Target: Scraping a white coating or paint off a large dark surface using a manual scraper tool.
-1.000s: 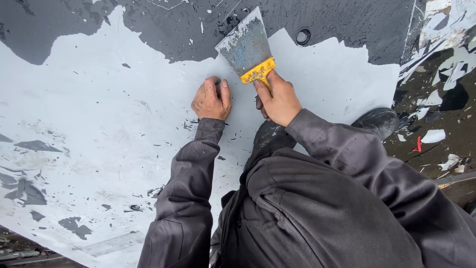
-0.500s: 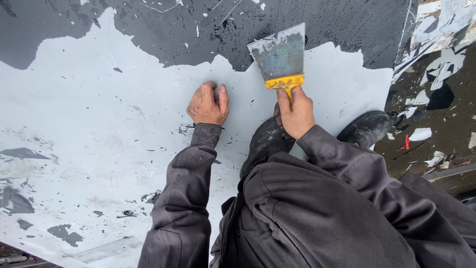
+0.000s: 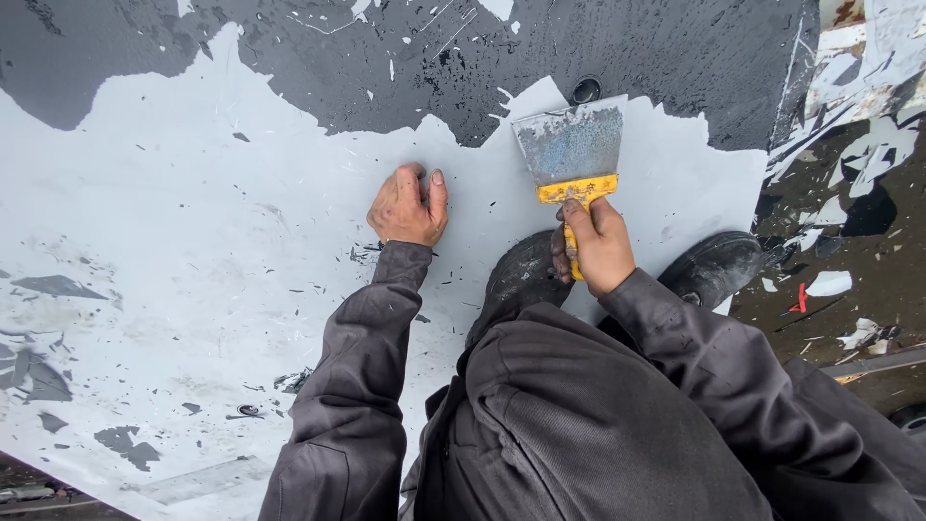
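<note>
My right hand (image 3: 596, 246) grips the yellow handle of a wide metal scraper (image 3: 571, 147), its blade pointing away from me at the ragged border between white paint and bare dark surface. My left hand (image 3: 409, 205) rests as a closed fist on the white painted panel (image 3: 193, 222), left of the scraper, holding nothing. Both arms are in dark grey sleeves. The scraper blade is dusted with paint residue.
The far part of the panel is scraped dark (image 3: 579, 39) with a small round hole (image 3: 585, 90) just beyond the blade. My two dark boots (image 3: 719, 265) stand on the panel. White paint flakes (image 3: 830, 283) and a red scrap litter the dark ground at right.
The scraper and my right hand have shifted to the right along the paint border and the blade has turned more upright. My left fist stays braced on the white paint.
</note>
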